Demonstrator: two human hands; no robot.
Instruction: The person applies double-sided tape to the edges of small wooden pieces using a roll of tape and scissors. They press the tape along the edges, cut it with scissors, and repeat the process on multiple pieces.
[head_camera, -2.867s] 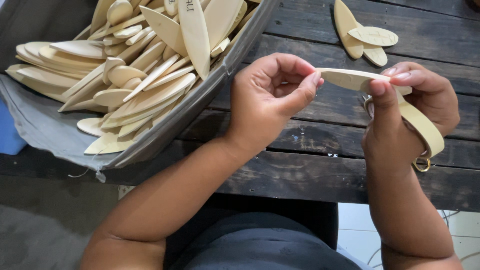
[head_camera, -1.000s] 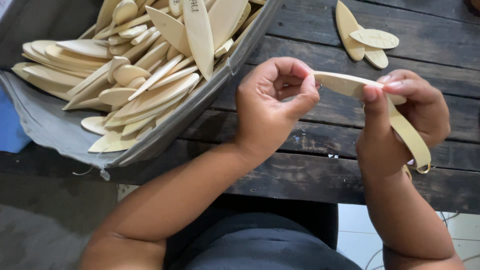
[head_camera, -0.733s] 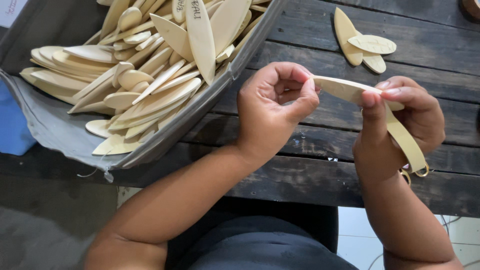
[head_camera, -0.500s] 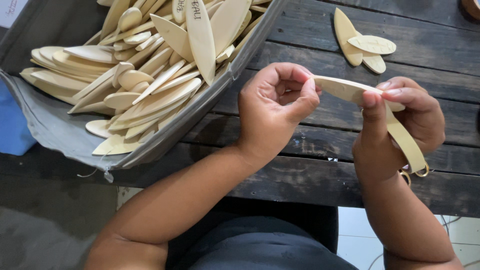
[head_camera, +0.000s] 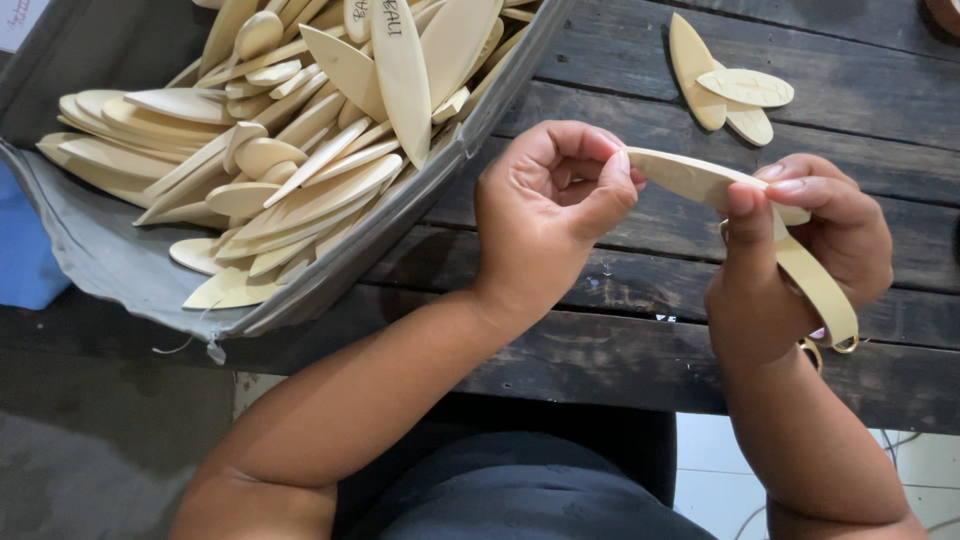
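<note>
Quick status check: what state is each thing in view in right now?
left hand: pinching one end of a wooden piece
right hand: gripping two wooden pieces
held wooden piece: off the table, between both hands
grey tray: heaped with wooden pieces
three loose pieces: overlapping on table

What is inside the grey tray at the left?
The grey tray holds a loose pile of pale leaf-shaped wooden pieces, some spoon-like. Its floor beneath the pile is covered, so lower layers cannot be seen.

A dark plank table (head_camera: 620, 270) bears a grey tray (head_camera: 110, 260) and three loose wooden blades (head_camera: 735, 95).
</note>
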